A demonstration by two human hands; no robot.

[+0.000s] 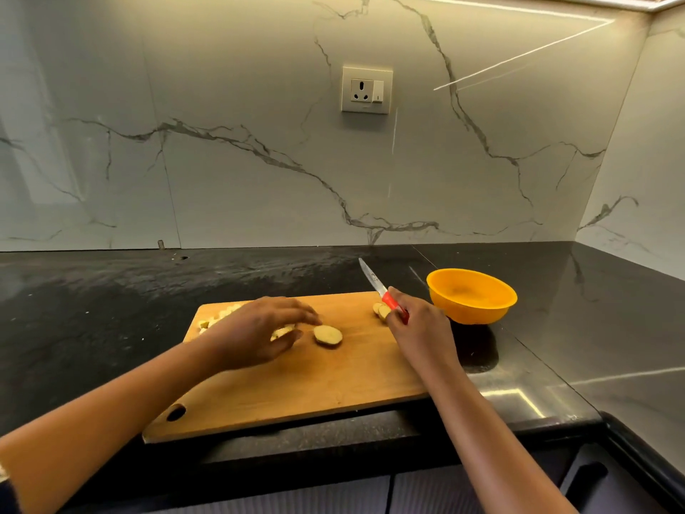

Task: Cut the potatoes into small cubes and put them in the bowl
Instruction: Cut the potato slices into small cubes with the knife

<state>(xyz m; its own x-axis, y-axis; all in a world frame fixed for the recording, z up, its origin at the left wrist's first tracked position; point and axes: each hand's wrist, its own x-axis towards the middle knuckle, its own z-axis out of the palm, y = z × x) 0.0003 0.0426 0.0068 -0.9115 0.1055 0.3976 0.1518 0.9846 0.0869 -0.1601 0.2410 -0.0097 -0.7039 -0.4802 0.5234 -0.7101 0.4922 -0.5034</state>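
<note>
Potato slice [328,335], round and skin-edged, cut face up on a wooden cutting board [296,383], just past the board's middle toward 12 o'clock. Board flat on a black stone counter [111,309], hanging hole at its 7 o'clock corner. Two more slices [381,310] overlapping near the 1 o'clock edge, just beside the right hand [419,328]. Heap of small cubes [218,317] at the 10 o'clock corner, partly hidden behind the left hand [255,332]; a few further cut pieces [283,331] under its fingers. Left hand palm down over those pieces, fingers spread and loosely extended, gripping nothing, fingertips just at 9 o'clock of the round slice; contact with the pieces below impossible to tell. Right hand clamped round the red handle of a knife [380,289], blade angled up and away toward 11 o'clock. Orange bowl [470,294] on the counter off the board's 2 o'clock corner, near the knife hand but apart from it. Wall socket [367,90] on the marble backsplash at 12 o'clock
</note>
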